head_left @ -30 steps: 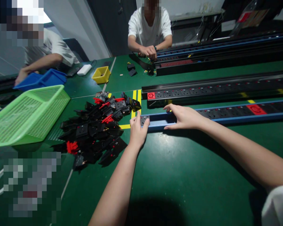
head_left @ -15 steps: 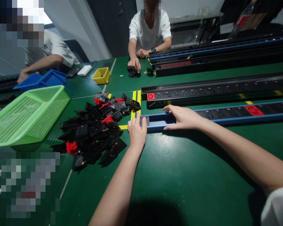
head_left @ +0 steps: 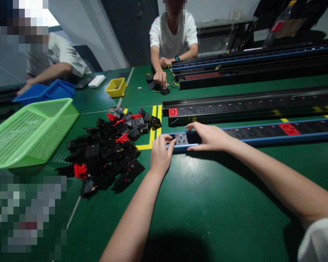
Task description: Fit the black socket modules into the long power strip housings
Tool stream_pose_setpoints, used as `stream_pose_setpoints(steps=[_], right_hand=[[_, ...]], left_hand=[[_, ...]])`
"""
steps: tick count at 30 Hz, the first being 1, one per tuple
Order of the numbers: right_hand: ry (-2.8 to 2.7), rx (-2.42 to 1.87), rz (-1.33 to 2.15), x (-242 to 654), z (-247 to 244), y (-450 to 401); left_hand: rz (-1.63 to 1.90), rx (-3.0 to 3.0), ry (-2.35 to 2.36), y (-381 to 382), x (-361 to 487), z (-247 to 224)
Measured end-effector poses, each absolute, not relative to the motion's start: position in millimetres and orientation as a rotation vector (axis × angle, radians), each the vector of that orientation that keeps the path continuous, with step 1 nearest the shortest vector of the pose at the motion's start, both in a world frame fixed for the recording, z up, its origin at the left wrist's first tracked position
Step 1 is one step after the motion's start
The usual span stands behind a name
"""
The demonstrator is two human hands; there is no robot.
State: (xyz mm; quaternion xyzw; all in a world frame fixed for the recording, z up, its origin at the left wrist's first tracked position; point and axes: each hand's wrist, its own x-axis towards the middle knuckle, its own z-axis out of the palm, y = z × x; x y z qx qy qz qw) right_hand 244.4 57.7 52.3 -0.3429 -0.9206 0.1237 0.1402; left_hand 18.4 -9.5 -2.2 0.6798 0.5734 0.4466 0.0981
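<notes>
A long blue-edged power strip housing (head_left: 257, 142) lies across the table, with black sockets and one red socket (head_left: 289, 128) in its channel. My left hand (head_left: 161, 153) is closed at the housing's left end, fingers curled over the channel and thumb against a black socket module (head_left: 181, 139) that sits inside it. My right hand (head_left: 210, 136) straddles the housing farther right, thumb and fingers gripping its two long sides. A short dark gap shows in the channel between the module and my right hand. Left of my hands lies a heap of loose black and red socket modules (head_left: 109, 149).
A green basket (head_left: 54, 109), blue bins (head_left: 60, 89) and a yellow bin (head_left: 116, 87) stand at the left. Beyond my strip lies a black strip housing (head_left: 235, 107), with more farther back. Across the table a co-worker's hand (head_left: 160, 78) handles small black parts; another person sits left.
The socket module has slid right along the channel, and my left fingers have curled in behind it. My right hand stays around the housing. The co-worker's hand opposite has moved slightly right and nearer.
</notes>
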Motion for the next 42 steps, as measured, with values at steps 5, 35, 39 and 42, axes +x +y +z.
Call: stream_pose_setpoints(steps=[5,35,39,42], right_hand=[[-2.664,-0.831,0.386,248,54,59],[-2.780,-0.692,0.355,250,60,61],[-2.808,-0.693,0.295,249,59,61],[-2.814,-0.695,0.290,248,58,61]], left_hand=[[1.169,2.309,1.649,-17,23,3],[1.348,1.849,1.889,-19,31,14],[1.357,1.754,1.903,-17,30,13],[1.363,1.713,1.915,-15,28,12]])
